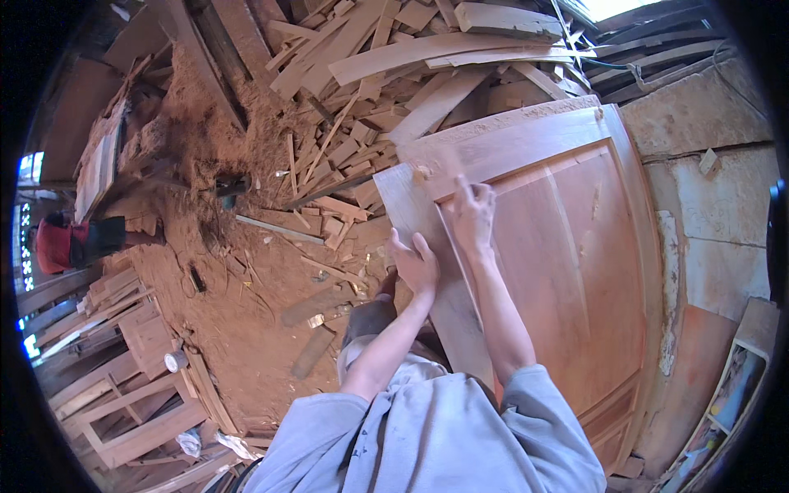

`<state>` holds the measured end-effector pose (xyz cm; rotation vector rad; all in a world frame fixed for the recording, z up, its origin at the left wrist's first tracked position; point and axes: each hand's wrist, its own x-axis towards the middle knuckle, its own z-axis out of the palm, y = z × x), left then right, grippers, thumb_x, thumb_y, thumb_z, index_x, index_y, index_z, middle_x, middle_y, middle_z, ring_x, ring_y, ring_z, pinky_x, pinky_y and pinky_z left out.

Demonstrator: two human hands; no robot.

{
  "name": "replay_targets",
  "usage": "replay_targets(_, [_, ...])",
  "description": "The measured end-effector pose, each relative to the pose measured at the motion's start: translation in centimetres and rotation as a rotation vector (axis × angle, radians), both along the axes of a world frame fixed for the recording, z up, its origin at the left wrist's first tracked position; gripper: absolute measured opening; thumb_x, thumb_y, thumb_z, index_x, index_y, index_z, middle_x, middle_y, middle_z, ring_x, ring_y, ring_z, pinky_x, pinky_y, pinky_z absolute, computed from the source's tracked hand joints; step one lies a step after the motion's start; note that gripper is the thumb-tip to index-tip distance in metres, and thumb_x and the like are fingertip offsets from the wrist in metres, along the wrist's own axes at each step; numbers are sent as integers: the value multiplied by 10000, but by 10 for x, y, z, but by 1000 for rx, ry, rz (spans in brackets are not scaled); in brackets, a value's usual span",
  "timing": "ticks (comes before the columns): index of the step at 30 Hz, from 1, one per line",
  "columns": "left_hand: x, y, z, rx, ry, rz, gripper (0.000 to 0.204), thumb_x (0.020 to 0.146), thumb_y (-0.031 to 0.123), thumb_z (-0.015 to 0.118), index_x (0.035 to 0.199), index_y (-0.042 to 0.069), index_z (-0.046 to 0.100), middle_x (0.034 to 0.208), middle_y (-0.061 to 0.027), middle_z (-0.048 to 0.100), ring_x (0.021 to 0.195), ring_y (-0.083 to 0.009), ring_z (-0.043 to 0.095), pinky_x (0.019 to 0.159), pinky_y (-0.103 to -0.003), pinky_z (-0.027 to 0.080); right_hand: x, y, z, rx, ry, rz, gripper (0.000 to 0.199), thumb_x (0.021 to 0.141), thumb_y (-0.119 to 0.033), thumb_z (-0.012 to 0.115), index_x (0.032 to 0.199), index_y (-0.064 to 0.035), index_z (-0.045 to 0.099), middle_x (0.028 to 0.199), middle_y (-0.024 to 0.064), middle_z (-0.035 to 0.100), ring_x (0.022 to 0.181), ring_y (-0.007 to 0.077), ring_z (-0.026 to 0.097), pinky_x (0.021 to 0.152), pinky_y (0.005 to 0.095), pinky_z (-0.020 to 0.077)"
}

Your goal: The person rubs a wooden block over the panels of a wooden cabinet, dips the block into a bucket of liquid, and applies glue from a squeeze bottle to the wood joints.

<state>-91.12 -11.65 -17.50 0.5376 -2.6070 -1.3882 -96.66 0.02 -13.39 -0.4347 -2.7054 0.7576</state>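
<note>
A panelled wooden door (567, 246) stretches out in front of me and to my right, with a raised frame around its reddish panel. Its near left side is a paler, greyish board (448, 296). Beside that board is my left hand (417, 264), its fingers apart and the thumb up, holding nothing that I can see. Over the door's upper left corner my right hand (474, 215) is closed; motion smears its fingertips and whatever they grip. A small light wooden peg (421, 174) shows at that corner, near the right hand. Another peg (599, 113) sits at the far corner.
Offcuts (345, 148) and long boards (444, 53) pile up beyond the door. Sawdust and scraps cover the floor (222, 287). Wooden frames (140, 411) lie at lower left. A person in red (57, 242) bends at far left. An open box (740, 386) holds things at right.
</note>
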Motion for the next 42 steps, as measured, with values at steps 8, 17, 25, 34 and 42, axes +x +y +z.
replay_targets(8, [2,-47,-16,403,-47,-142,594,1048,416,308,1392,-65,370,1370,-240,444,1229,-322,474,1071,-408,346,1,-61,-24,124,-89,198,578,794,-45,580,1368,-95,528,1143,154,501,1108,324,483,968,427,426])
replay_targets(17, [-72,-83,-10,413,-124,-112,580,1052,390,321,1369,-91,396,1395,-269,451,1317,-353,420,1107,-400,310,-8,-53,-29,123,-81,58,602,753,16,618,1343,-78,548,1149,174,494,1084,341,486,956,444,439])
replay_targets(25, [-116,-79,12,572,-235,-120,600,1040,442,338,1371,-44,459,1364,-169,514,1311,-269,436,1120,-361,295,-17,-27,-15,69,-41,-163,413,868,-36,604,1279,-75,591,1049,191,535,1001,356,513,857,450,464])
replay_targets(34, [-124,-85,9,811,-440,-96,684,1041,509,241,1386,-42,454,1389,-154,502,1286,-243,454,1090,-363,339,-8,-60,-24,174,-130,-3,510,830,-7,560,1337,-56,539,1088,190,485,1041,354,488,916,449,447])
replay_targets(42, [-128,-93,10,902,-473,-110,711,1031,545,247,1412,-29,425,1367,-162,504,1233,-241,489,1066,-382,363,-1,-76,7,15,-126,71,592,771,-4,582,1356,-57,517,1145,184,487,1104,361,475,955,443,445])
